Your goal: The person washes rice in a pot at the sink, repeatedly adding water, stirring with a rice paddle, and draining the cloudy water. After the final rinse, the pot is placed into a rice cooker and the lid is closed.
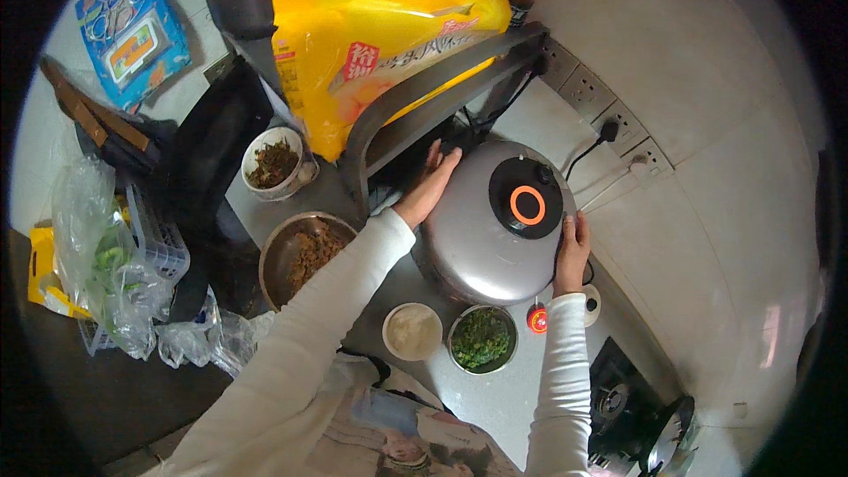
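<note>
A round grey electric cooker (470,232) with a domed metallic lid stands on the counter before me. Its black top panel carries an orange ring. My left hand (430,187) lies along its left side, fingers stretched towards the back. Against the opposite side rests my right hand (572,255), so that the cooker is held between both palms; parts of the fingers are hidden. Just in front of it are a metal bowl of chopped green herbs (482,340) and a tub of pale paste or powder (412,332). A small red-topped container (537,320) sits near my right wrist.
A dark metal shelf (437,93) bearing a yellow plastic bag (391,26) rises behind my left hand. Left are a bowl of brown filling (311,255), a tub of dark chopped food (271,165) and a plastic basket (156,232). Wall sockets (586,93) and a gas hob (613,397) line the right.
</note>
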A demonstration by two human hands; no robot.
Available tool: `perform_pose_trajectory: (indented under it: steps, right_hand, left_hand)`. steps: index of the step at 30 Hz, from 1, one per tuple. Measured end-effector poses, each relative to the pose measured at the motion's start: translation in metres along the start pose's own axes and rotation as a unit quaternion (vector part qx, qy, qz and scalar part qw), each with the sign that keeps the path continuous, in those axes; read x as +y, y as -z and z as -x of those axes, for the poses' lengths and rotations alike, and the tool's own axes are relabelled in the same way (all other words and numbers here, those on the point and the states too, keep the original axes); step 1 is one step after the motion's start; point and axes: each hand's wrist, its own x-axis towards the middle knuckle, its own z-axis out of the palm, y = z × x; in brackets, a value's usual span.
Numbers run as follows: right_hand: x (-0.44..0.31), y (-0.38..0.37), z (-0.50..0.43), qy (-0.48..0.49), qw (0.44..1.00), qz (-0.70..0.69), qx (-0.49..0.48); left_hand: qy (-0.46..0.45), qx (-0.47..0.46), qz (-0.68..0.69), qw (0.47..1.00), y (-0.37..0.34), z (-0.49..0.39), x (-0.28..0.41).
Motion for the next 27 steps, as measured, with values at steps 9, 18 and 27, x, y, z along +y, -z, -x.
perform_pose_trajectory:
  steps: [9, 18, 27]
  right_hand:
    - [-0.003, 0.002, 0.01, -0.007, 0.999, -0.032, 0.04]
    - [0.006, -0.015, 0.067, 0.0, 0.988, -0.128, 0.084]
    - [0.012, -0.025, 0.076, 0.007, 0.976, -0.195, 0.099]
  left_hand:
    - [-0.033, 0.028, -0.026, 0.999, 0.002, 0.004, -0.008]
    - [-0.001, 0.007, -0.033, 0.999, 0.013, 0.032, -0.028]
    - [-0.012, -0.018, -0.061, 0.998, 0.013, 0.035, -0.02]
